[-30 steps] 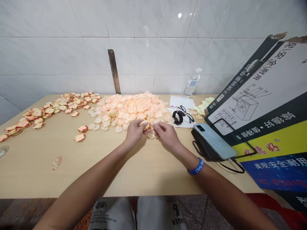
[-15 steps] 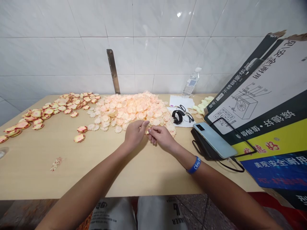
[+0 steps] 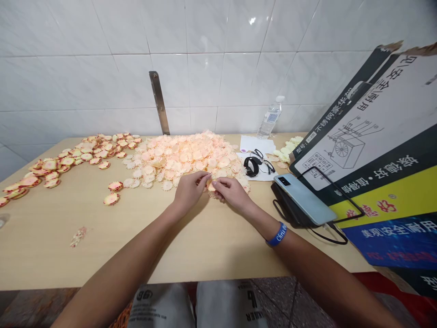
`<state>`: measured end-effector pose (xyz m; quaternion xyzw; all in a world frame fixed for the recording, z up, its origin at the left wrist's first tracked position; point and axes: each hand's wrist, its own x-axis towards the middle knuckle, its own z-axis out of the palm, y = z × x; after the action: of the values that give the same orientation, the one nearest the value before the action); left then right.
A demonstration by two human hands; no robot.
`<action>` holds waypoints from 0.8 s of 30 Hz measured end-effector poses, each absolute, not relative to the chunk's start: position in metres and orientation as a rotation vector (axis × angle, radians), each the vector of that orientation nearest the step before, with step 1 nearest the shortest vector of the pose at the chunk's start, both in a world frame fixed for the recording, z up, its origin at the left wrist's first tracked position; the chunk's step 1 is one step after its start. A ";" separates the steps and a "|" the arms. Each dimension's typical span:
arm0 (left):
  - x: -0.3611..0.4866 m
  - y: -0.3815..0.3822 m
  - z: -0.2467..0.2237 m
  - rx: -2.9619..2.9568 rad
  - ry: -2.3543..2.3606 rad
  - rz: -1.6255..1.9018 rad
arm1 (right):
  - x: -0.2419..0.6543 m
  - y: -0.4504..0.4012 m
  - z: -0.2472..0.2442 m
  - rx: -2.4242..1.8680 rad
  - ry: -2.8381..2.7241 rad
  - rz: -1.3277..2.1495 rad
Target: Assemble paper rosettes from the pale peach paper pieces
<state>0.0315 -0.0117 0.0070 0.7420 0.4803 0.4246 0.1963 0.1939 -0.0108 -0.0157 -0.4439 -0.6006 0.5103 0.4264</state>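
Note:
My left hand (image 3: 190, 189) and my right hand (image 3: 232, 193) meet fingertip to fingertip at the front of a heap of pale pink, jagged-edged petal discs (image 3: 186, 155). Between them shows a small pale peach petal disc (image 3: 211, 186), pinched by my right thumb and fingers. My left thumb and forefinger are closed right beside it; whatever they grip is too small to make out. To the left lie two red-edged stacks of petal discs (image 3: 111, 199), with a longer spread of similar stacks (image 3: 51, 164) behind them.
A light wooden table (image 3: 136, 246) stands against a tiled wall. On the right are eyeglasses (image 3: 262, 159), a black strap (image 3: 251, 166), a water bottle (image 3: 271, 117), a phone (image 3: 303, 198) on a black case, and a large printed cardboard (image 3: 368, 136). Small scraps (image 3: 78, 237) lie at left.
My hands have drawn slightly apart, and more of the pale disc shows between them. The whole view has shifted a little; the piles look the same.

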 end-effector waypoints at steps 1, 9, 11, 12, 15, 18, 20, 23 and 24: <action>0.032 -0.013 0.007 2.072 1.368 1.177 | 0.192 -0.012 -0.016 -1.123 -1.514 1.286; 0.032 -0.007 0.016 1.881 1.529 1.278 | 0.187 -0.017 -0.005 -1.097 -1.480 1.324; 0.026 0.002 0.025 1.877 1.547 1.369 | 0.189 -0.017 -0.002 -1.095 -1.471 1.315; 0.021 0.008 0.032 1.858 1.577 1.440 | 0.191 -0.017 -0.002 -1.101 -1.467 1.313; 0.000 0.039 0.053 1.746 1.744 1.687 | 0.195 -0.018 -0.005 -1.109 -1.469 1.327; -0.015 0.069 0.065 2.022 1.747 1.510 | 0.196 -0.018 -0.007 -1.068 -1.466 1.336; -0.014 0.075 0.065 2.201 1.728 1.331 | 0.195 -0.018 -0.007 -1.032 -1.482 1.328; -0.001 0.055 0.053 2.343 1.588 1.220 | 0.194 -0.018 -0.007 -0.991 -1.535 1.298; 0.005 0.043 0.048 2.340 1.503 1.210 | 0.194 -0.018 -0.006 -0.984 -1.550 1.283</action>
<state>0.0047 0.0431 0.0480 0.7705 0.4949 0.3982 0.0541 0.1942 -0.0181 -0.0061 -0.3954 -0.6228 0.5154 0.4360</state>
